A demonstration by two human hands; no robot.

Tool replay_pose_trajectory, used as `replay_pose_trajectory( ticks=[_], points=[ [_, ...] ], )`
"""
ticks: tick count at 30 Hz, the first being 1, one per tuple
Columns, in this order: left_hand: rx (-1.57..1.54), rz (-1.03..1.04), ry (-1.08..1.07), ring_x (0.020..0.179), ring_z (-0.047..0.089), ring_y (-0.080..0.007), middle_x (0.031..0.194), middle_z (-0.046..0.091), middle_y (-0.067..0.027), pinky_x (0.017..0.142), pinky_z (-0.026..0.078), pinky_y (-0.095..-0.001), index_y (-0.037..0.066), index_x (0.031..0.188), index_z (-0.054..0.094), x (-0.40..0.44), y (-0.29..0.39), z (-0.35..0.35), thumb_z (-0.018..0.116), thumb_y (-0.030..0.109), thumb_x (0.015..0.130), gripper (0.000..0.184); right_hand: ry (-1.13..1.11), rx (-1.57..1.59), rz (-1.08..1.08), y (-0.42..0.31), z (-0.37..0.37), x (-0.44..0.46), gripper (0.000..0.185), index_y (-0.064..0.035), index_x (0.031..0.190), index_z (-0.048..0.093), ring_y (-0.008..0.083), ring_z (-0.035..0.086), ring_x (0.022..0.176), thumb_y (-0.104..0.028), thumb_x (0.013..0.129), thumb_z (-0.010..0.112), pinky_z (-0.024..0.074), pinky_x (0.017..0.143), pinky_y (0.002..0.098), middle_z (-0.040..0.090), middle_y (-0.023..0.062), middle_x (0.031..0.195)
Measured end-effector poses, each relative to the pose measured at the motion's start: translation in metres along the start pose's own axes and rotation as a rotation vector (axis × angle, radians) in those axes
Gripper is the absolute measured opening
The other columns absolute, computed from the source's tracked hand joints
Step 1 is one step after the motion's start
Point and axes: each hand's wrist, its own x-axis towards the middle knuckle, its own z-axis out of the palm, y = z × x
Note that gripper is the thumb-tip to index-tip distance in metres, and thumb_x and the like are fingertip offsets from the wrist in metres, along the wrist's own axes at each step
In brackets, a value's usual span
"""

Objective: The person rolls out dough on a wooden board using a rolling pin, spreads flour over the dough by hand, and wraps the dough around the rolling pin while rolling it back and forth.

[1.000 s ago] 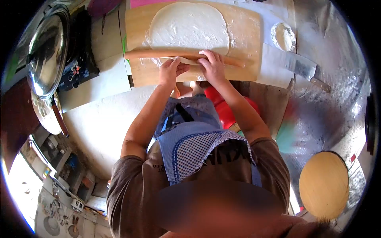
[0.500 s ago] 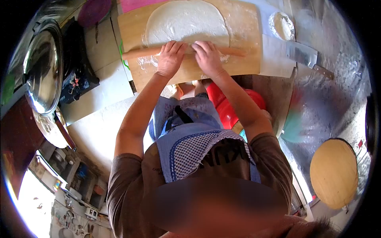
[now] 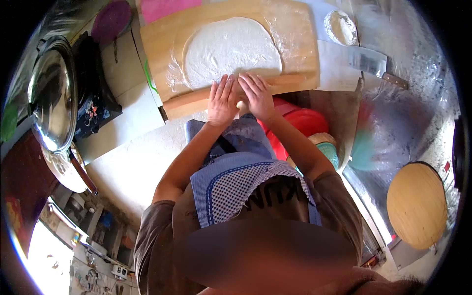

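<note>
your left hand (image 3: 223,102) and right hand (image 3: 256,98) rest on the rolling pin (image 3: 191,100), fingers straight, slightly apart. the dough sheet (image 3: 231,51) lies just past your fingertips, upper middle of the frame, on the wooden board (image 3: 160,56).

Dough (image 3: 231,54) on board (image 3: 301,49); rolling pin (image 3: 289,80) nearer; cleaver (image 3: 368,60) right.

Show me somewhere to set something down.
The pale counter's near end, between black stove and wooden board, looks bare; the board right of the dough, only floured. Crowded: left hand, right hand and rolling pin at its near edge; bowl beside cleaver.
</note>
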Motion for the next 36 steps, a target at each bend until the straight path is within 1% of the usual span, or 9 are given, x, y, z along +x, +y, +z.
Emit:
replay_pose_trajectory(
  ticks=[3,5,8,11,16,18,25,31,36],
  points=[
    [0.203,-0.028,-0.237,0.152,0.018,-0.0284,0.161,0.031,-0.0091,0.121,0.012,-0.0546,0.006,0.152,0.036,0.018,-0.005,-0.007,0.047,0.058,0.094,0.079,-0.026,-0.026,0.067,0.003,0.005,0.026,0.056,-0.0047,0.139,0.053,0.029,0.031,0.147,-0.038,0.095,0.055,0.0253,0.117,0.0532,0.043,0.0078,0.153],
    [0.475,-0.05,-0.233,0.151,0.02,-0.0271,0.159,0.036,-0.0037,0.12,0.01,-0.0585,0.012,0.151,0.04,0.069,-0.03,-0.013,0.033,0.05,0.102,0.063,-0.05,-0.308,-0.002,0.024,0.004,0.077,0.061,-0.01,0.144,0.049,0.0296,0.029,0.148,-0.049,0.098,0.047,0.0226,0.116,0.0597,0.038,0.004,0.157],
    [0.279,-0.101,0.004,0.151,0.02,-0.0219,0.158,0.037,0.003,0.12,0.006,-0.062,0.019,0.151,0.041,0.114,-0.062,-0.006,0.032,0.052,0.102,0.059,0.081,-0.174,0.083,0.049,0.023,0.121,0.057,-0.0178,0.147,0.046,0.0287,0.027,0.148,-0.046,0.098,0.047,0.0224,0.117,0.0597,0.036,-0.0017,0.158],
    [0.455,-0.036,-0.405,0.152,0.016,-0.0201,0.159,0.035,0.0048,0.121,0.002,-0.0618,0.022,0.152,0.039,0.072,-0.031,-0.02,0.031,0.054,0.102,0.06,-0.108,-0.227,0.018,0.033,0.015,0.077,0.061,-0.015,0.149,0.043,0.027,0.027,0.148,-0.052,0.101,0.039,0.0207,0.118,0.0596,0.033,-0.0007,0.16],
    [0.258,0.011,-0.326,0.153,0.014,-0.0244,0.164,0.025,-0.0003,0.122,0.006,-0.0574,0.014,0.157,0.026,-0.017,0.01,-0.01,0.036,0.062,0.098,0.077,-0.092,-0.082,0.064,-0.012,0.0,-0.015,0.074,-0.0061,0.147,0.044,0.0296,0.032,0.147,-0.059,0.101,0.02,0.0237,0.118,0.0501,0.04,0.0074,0.156],
    [0.46,0.001,-0.335,0.154,0.006,-0.0242,0.167,0.01,-0.0001,0.122,0.0,-0.0564,0.018,0.158,0.023,0.023,-0.013,0.005,0.018,0.063,0.101,0.073,0.028,-0.094,0.024,0.013,0.013,0.026,0.07,-0.0057,0.148,0.043,0.0298,0.032,0.147,-0.056,0.1,0.033,0.0211,0.119,0.0509,0.039,0.008,0.156],
    [0.541,-0.049,-0.047,0.151,0.019,-0.0218,0.161,0.031,-0.001,0.122,0.009,-0.0567,0.014,0.154,0.034,0.12,-0.052,-0.021,0.033,0.056,0.101,0.068,0.068,-0.13,0.09,0.053,0.008,0.138,0.066,-0.0112,0.148,0.043,0.0304,0.029,0.147,-0.045,0.093,0.058,0.0241,0.117,0.0567,0.035,0.004,0.158],
    [0.311,-0.04,-0.125,0.152,0.02,-0.0249,0.161,0.031,-0.0052,0.121,0.009,-0.0554,0.011,0.155,0.031,0.062,-0.038,-0.008,0.035,0.058,0.099,0.073,-0.023,-0.057,0.103,0.027,0.013,0.064,0.066,-0.0114,0.149,0.043,0.0316,0.024,0.149,-0.045,0.094,0.058,0.0217,0.117,0.059,0.033,0.0034,0.16],
    [0.366,-0.233,-0.022,0.152,0.019,-0.0249,0.162,0.029,-0.0007,0.121,0.012,-0.0567,0.018,0.155,0.031,0.181,-0.11,-0.007,0.03,0.06,0.101,0.069,0.044,-0.229,0.171,0.092,0.025,0.197,0.06,-0.0181,0.149,0.045,0.0292,0.022,0.15,-0.053,0.1,0.043,0.0191,0.118,0.0585,0.032,-0.0037,0.16]
  ],
)
